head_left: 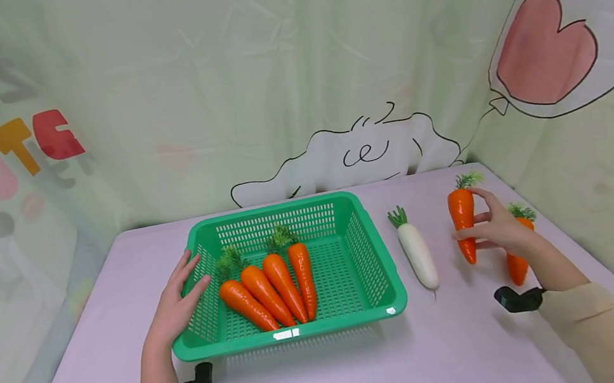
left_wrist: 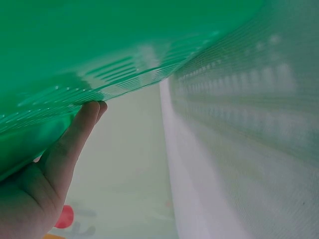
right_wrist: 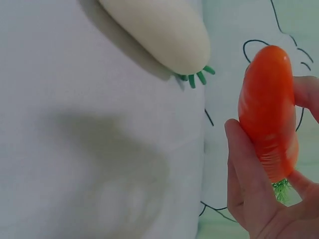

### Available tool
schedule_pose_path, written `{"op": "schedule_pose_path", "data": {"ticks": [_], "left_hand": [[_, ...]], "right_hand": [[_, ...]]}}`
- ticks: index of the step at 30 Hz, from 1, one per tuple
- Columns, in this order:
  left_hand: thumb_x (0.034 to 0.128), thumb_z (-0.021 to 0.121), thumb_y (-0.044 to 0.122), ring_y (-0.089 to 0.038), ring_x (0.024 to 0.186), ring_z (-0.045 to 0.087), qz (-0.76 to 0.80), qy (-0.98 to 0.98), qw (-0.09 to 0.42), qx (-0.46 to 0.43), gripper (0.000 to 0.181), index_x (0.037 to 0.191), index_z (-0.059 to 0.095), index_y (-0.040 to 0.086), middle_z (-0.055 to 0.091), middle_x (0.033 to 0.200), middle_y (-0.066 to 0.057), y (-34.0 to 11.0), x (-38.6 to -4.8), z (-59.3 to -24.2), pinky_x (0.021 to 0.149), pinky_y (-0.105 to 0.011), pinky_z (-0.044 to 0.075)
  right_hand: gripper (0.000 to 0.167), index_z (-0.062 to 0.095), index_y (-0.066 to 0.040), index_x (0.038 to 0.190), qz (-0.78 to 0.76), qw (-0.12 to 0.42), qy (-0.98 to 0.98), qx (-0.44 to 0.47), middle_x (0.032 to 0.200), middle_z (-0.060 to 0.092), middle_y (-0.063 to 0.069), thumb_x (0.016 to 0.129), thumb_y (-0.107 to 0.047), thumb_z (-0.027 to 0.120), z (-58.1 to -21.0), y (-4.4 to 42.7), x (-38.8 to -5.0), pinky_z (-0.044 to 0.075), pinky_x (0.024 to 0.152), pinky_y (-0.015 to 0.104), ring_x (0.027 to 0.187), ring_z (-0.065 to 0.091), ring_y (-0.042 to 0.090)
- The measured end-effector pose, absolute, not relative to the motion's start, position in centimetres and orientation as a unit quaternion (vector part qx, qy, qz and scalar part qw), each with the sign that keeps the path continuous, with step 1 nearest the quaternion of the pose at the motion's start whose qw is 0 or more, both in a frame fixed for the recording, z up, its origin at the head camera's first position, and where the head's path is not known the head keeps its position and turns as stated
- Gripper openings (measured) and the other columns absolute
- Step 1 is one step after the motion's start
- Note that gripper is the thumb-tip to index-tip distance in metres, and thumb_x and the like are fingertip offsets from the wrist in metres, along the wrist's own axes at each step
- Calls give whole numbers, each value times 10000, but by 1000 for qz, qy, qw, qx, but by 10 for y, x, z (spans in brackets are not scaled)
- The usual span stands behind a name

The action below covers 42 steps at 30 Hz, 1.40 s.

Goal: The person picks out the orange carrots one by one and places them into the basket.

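Note:
My right hand (head_left: 498, 225) grips an orange carrot (head_left: 461, 211) with a green leafy top. In the right wrist view, fingers and thumb lie on both sides of this carrot (right_wrist: 269, 107), held above the table. A second carrot (head_left: 518, 264) lies beyond that wrist, partly hidden by the hand and forearm. Left of the held carrot is a white radish (head_left: 418, 254) with green stalks. Fairly straight, spread fingers of my left hand (head_left: 174, 303) rest at the left side of a green basket (head_left: 296, 333). Several carrots (head_left: 281, 284) lie side by side inside it.
A pale lilac cloth covers the table (head_left: 330, 380). Behind it hangs a light green curtain (head_left: 204, 102) with printed letters and drawings. Each wrist bears a black device, such as the right one (head_left: 518, 299). The basket's right wall (head_left: 375, 260) stands beside the radish.

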<state>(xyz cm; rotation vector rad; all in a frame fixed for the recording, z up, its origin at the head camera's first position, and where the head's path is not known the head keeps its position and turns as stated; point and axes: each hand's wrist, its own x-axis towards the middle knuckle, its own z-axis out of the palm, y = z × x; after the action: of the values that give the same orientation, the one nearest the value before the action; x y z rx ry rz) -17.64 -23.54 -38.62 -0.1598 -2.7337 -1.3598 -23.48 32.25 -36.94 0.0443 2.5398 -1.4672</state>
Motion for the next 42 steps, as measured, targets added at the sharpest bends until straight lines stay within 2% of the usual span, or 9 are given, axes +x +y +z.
{"op": "schedule_pose_path", "data": {"ticks": [19, 27, 42], "left_hand": [[944, 498, 312, -353, 1371, 87, -443, -894, 41, -52, 571, 1428, 309, 74, 98, 1528, -66, -237, -176, -386, 994, -661, 152], [943, 498, 316, -351, 1371, 87, -443, -894, 42, -51, 573, 1427, 310, 73, 100, 1528, -64, -236, -177, -386, 992, -663, 151], [942, 500, 316, -349, 1371, 89, -445, -893, 41, -51, 576, 1427, 308, 71, 102, 1527, -63, -236, -177, -386, 994, -662, 151]], "right_hand": [[1027, -74, -152, 1458, -477, 80, 875, -28, 1228, 297, 336, 801, -212, 713, -339, 280, -223, 535, 708, 442, 1021, 454, 410], [1007, -48, -182, 1456, -473, 72, 876, -58, 1189, 321, 310, 797, -174, 713, -328, 264, -222, 541, 692, 422, 920, 533, 360], [1009, -21, -211, 1458, -485, 72, 867, -88, 1168, 348, 270, 783, -148, 726, -314, 235, -222, 546, 671, 393, 829, 577, 282]]}}
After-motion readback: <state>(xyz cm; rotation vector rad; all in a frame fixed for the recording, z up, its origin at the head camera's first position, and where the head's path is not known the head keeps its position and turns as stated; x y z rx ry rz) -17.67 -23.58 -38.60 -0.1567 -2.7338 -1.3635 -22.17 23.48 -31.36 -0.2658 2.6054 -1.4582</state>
